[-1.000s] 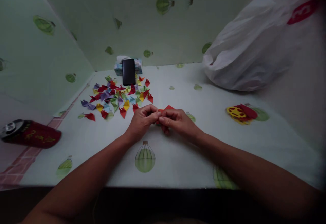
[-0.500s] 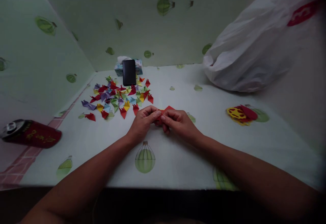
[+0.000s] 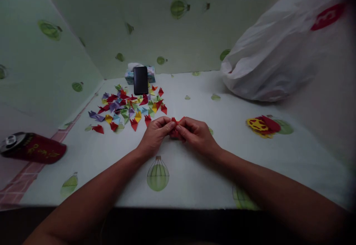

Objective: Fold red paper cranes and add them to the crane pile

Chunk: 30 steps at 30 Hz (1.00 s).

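Observation:
My left hand (image 3: 155, 133) and my right hand (image 3: 196, 134) meet at the middle of the table, fingers pinched together on a small red paper piece (image 3: 178, 121). Only its upper points show above my fingertips; the rest is hidden between my fingers. Just beyond and to the left lies a scattered pile of folded paper triangles (image 3: 129, 105) in red, yellow, green, purple and blue. The nearest red triangle sits a little left of my left hand.
A black phone (image 3: 140, 80) leans against a tissue box (image 3: 130, 75) at the back. A large white plastic bag (image 3: 278, 52) fills the right rear. Red and yellow paper sheets (image 3: 263, 124) lie at the right. A dark red can (image 3: 33, 148) lies on its side at far left.
The red paper's visible part above my fingers has shrunk and changed from a broad flap to small points. Both hands stay pinched together in almost the same place.

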Tool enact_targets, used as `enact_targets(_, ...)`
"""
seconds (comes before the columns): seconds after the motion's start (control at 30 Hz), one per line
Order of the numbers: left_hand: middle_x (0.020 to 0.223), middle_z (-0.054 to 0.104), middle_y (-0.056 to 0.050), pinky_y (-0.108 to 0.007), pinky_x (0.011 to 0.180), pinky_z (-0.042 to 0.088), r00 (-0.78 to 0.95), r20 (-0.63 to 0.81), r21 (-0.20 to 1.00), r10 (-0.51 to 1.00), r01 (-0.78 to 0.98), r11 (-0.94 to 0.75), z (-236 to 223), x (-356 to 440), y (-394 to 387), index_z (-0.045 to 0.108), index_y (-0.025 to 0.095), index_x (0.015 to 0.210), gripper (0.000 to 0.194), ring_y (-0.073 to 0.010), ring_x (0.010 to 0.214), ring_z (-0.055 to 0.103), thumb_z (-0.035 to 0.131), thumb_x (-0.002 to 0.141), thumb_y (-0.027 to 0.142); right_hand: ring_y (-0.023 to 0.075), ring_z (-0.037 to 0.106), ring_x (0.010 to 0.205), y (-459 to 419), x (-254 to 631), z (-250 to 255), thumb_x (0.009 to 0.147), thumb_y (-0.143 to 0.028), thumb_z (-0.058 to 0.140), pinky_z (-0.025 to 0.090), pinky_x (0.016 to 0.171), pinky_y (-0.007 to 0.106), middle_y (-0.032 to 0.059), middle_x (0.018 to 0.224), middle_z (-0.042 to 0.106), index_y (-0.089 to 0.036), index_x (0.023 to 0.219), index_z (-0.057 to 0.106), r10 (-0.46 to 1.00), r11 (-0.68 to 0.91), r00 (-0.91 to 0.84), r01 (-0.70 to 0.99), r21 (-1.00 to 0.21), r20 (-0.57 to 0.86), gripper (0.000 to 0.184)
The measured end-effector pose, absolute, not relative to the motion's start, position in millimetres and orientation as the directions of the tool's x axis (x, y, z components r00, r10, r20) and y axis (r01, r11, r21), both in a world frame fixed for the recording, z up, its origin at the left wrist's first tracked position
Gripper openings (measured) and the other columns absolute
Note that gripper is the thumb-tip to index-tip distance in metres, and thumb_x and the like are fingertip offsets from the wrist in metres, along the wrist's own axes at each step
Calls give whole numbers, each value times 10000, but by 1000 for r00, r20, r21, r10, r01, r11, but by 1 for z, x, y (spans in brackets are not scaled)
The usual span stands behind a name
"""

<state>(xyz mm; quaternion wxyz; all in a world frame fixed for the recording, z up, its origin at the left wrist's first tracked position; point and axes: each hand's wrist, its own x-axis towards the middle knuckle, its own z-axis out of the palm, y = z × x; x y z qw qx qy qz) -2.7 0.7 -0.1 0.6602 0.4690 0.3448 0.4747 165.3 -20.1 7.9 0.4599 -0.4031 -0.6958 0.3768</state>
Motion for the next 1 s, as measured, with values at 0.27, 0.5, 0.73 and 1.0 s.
enact_targets(0.27,583,615,18,-215,587,453,386,-22,914,922,-366,175,6,-4,2,671,138,707,306,-86,556,559,869,724,372,107,562,558,-19,167,12,922,-434,622,473,559,252,2,675,647,-183,770,583,928,184,-316,-76,-980,198,296)
enact_targets(0.5,612,625,17,-216,586,423,388,11,963,922,-254,95,7,-9,5,702,145,726,256,-82,568,525,851,740,353,103,518,534,-15,169,11,873,-360,634,425,525,251,4,652,628,-180,761,563,933,202,-307,22,-979,186,224)
enact_targets(0.73,647,635,12,-227,609,430,456,35,995,889,-100,13,7,-19,12,704,153,723,205,-88,591,531,805,791,318,117,541,561,-13,172,15,831,-326,646,420,545,257,-20,627,582,-193,749,546,926,179,-347,57,-982,149,186)
enact_targets(1.0,680,646,-2,-235,632,434,547,29,999,837,-54,0,9,-25,16,715,151,716,183,-94,620,540,803,792,292,112,512,565,-12,175,18,880,-331,596,403,560,258,-9,632,581,-181,726,551,869,240,-458,53,-969,190,219)
